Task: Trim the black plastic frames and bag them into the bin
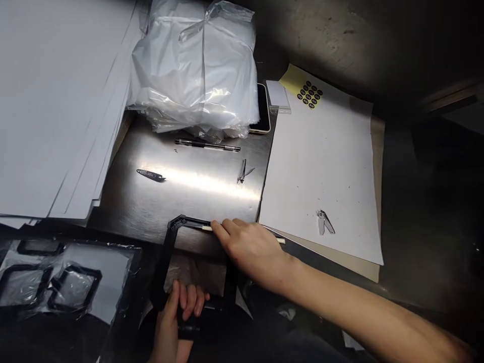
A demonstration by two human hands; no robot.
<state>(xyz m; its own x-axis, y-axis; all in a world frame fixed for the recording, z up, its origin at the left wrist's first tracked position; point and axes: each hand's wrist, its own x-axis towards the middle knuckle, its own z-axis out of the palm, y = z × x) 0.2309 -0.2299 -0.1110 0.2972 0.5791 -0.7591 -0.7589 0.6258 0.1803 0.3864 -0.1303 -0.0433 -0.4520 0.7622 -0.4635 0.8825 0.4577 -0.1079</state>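
Trimming of a black plastic frame (177, 242) appears to be the step in hand, judged from how the hands are set. Nearest the camera, the frame's lower bar is gripped by the left hand (177, 315), fingers curled shut around it, so that the frame is held upright against the near edge of the table (151, 201). At the frame's top bar, a thin white-handled tool (207, 228) is pinched in the right hand (249, 247), its grip narrow and closed on the handle, with the tip laid along the top bar near its left corner. What kind of blade the tool carries cannot be told. To the left, more black frames (71, 287) lie in clear wrapping, apart from the hands.

The next move is judged to call for a steady hold from the left hand while the tool is drawn along the bar's edge, with light pressure so the plastic is not gouged.

Further out on the table, a small dark sliver (150, 174), a pen (207, 145) and a small metal clipper (242, 171) are seen, well apart from each other. On the white sheet (321, 166) to the right, a second clipper (324, 222) rests. Beyond, a bundle of plastic bags (196, 65), a phone (263, 108) partly under it, and a yellow sticker sheet (308, 91) are found.
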